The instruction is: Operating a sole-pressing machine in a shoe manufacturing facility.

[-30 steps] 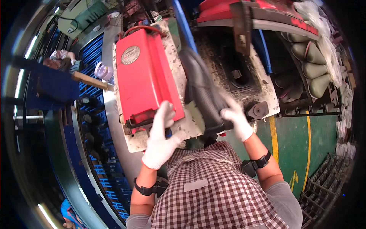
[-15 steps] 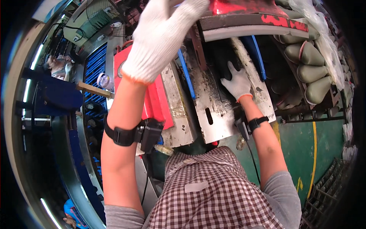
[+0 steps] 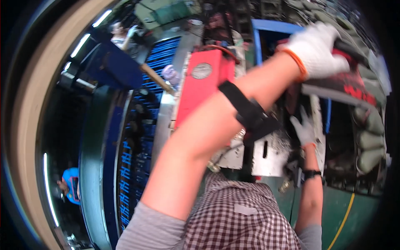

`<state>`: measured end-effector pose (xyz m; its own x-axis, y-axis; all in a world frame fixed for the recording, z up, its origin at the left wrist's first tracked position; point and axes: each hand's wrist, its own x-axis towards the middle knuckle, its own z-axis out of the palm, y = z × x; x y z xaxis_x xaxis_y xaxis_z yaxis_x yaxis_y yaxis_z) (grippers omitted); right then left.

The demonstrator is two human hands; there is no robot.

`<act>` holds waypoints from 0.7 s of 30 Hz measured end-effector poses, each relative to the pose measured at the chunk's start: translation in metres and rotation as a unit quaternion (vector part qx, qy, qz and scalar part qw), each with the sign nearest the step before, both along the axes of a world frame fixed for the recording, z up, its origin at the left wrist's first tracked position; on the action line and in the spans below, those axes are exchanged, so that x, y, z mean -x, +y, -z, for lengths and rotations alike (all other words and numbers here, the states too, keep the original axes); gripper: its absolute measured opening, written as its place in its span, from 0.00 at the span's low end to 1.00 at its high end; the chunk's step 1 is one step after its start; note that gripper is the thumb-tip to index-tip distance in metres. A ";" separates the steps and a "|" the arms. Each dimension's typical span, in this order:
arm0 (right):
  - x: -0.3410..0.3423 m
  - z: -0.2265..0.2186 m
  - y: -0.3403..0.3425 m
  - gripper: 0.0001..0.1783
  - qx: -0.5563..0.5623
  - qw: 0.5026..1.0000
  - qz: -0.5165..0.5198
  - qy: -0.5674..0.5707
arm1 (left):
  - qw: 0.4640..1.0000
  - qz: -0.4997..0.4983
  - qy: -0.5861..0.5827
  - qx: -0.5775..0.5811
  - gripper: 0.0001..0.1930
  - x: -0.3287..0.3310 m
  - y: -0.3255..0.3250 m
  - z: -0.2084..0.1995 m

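Note:
My left hand (image 3: 314, 52), in a white knit glove with an orange cuff, reaches across to the upper right. Its fingers are closed round a dark handle (image 3: 352, 52) above the red-and-black press head (image 3: 350, 85); motion blurs the grip. Lower down, my right hand (image 3: 305, 129), also gloved, lies with fingers apart on a dark surface under the press head. Beside it runs a worn, pale metal edge (image 3: 320, 143). What lies beneath the right fingers is too dark to tell. Black straps with small devices are on both forearms.
A red machine housing (image 3: 204, 79) stands left of the press. Farther left are a rack with blue bars (image 3: 164, 54) and a wooden bar (image 3: 156, 78). Grey-green shoe-shaped forms (image 3: 368, 141) line the right side. Two other people are at the far left.
My left hand has swung right to the handle over the press head. The view has turned left, shifting the scene rightward. My right hand stays under the press head, fingers spread.

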<state>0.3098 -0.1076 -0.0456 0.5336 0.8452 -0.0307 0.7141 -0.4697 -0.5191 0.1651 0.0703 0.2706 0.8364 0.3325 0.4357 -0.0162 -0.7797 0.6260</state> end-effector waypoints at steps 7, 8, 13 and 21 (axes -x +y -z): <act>0.027 -0.011 -0.130 0.27 -0.333 0.886 0.240 0.215 | 0.983 -0.070 -0.149 -0.087 0.31 0.054 -0.061 0.063; 0.048 -0.016 -0.147 0.26 -0.369 0.832 0.335 0.243 | 0.977 -0.085 -0.156 -0.113 0.32 0.057 -0.072 0.077; 0.082 0.099 -0.263 0.16 -0.250 0.848 0.416 0.212 | 0.975 -0.055 -0.156 -0.148 0.30 0.075 -0.114 0.141; 0.173 0.001 -0.228 0.29 -0.169 0.616 0.224 0.736 | 0.966 -0.035 -0.127 -0.222 0.23 0.084 -0.138 0.271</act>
